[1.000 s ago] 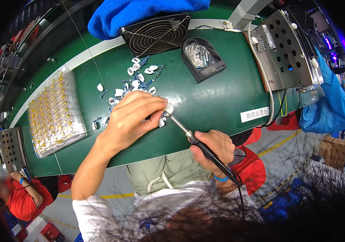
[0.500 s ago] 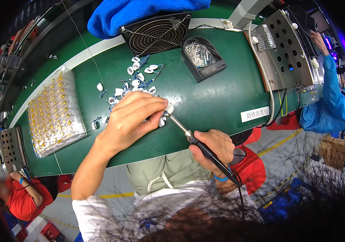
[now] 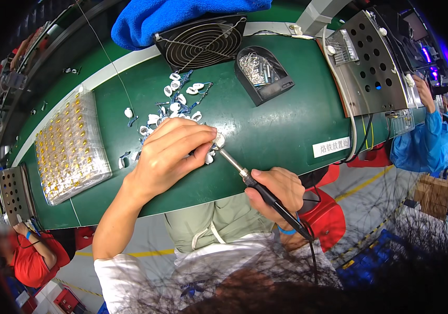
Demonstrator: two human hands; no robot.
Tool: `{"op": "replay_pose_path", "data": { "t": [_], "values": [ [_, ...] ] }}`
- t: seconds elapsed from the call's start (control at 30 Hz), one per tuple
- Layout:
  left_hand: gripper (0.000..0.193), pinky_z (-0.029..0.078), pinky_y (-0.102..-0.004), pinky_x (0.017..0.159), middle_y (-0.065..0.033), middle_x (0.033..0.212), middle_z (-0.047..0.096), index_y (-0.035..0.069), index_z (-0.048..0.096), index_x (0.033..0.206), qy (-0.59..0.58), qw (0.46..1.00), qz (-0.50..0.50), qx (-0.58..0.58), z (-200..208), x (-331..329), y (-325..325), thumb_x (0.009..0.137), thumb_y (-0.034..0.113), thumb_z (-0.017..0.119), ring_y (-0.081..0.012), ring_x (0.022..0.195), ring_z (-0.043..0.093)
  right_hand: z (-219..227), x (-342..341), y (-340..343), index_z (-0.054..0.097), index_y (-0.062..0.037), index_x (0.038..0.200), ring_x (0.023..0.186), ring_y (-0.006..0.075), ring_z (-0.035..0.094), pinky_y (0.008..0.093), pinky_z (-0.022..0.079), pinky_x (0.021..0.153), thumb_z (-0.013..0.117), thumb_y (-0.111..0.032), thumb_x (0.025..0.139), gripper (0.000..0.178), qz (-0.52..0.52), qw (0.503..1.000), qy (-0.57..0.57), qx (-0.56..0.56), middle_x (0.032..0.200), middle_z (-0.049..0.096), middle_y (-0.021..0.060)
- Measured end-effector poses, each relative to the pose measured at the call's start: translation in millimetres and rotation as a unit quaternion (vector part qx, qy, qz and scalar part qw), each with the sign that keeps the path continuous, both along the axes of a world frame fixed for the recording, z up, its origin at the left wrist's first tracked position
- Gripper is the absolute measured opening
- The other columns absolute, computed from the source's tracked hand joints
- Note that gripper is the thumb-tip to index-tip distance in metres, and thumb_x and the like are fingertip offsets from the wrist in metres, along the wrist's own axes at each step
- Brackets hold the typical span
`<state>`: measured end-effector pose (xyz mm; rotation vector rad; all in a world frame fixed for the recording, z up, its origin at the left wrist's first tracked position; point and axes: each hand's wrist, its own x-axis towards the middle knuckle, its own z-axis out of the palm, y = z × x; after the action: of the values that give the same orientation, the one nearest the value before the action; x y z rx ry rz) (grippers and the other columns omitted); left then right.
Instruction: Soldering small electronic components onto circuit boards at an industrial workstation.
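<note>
In my right hand (image 3: 278,192) is a soldering iron (image 3: 265,194), its black handle gripped between thumb and fingers. Its metal tip reaches up and left to a small white part (image 3: 219,140). My left hand (image 3: 174,149) pinches that part between thumb and fingertips, just above the green tabletop (image 3: 208,183). Whether the tip touches it I cannot make out. Behind and around my left hand lies a loose heap of small white parts with blue wires (image 3: 175,107); my fingers hide some of them.
Clear plastic trays (image 3: 72,146) of yellow pieces are stacked at left. A black fan (image 3: 203,44) stands at the back under a blue towel (image 3: 182,18). Right of it is a black bin (image 3: 263,76) of metal bits. A perforated metal box (image 3: 365,65) and a blue-sleeved co-worker (image 3: 425,136) are farther right.
My hands and the soldering iron stay almost still. At the far right, the co-worker's raised arm has come down.
</note>
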<state>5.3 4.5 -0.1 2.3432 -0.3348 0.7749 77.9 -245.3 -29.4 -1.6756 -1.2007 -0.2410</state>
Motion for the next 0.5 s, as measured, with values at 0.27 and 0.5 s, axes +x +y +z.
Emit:
{"op": "replay_pose_path", "data": {
  "t": [0.27, 0.5],
  "values": [
    [0.03, 0.057, -0.036, 0.077, -0.0094, 0.099, 0.077, 0.0, 0.074, 0.101, 0.001, 1.0, 0.001, 0.007, -0.6, 0.0, -0.7, 0.074, -0.008, 0.083, -0.0259, 0.09, 0.074, -4.0, -1.3, -4.5, 0.069, 0.0039, 0.109, 0.057, 0.0274, 0.064, 0.0371, 0.053, 0.054, 0.082, -0.017, 0.087, 0.033, -0.008, 1.0, -0.005, -0.002, 0.072, 0.066, 0.0115],
    [0.029, 0.057, -0.0368, 0.078, -0.0091, 0.096, 0.075, 0.001, 0.074, 0.101, 0.004, 1.0, 0.001, -0.007, -0.5, 0.6, 6.4, 0.074, -0.008, 0.083, -0.0269, 0.088, 0.073, 10.8, -0.1, -1.1, 0.069, 0.0032, 0.12, 0.07, 0.0279, 0.071, 0.0373, 0.056, 0.066, 0.084, -0.02, 0.089, 0.042, -0.06, 0.996, 0.042, -0.043, 0.082, 0.074, 0.0137]
  ]
}}
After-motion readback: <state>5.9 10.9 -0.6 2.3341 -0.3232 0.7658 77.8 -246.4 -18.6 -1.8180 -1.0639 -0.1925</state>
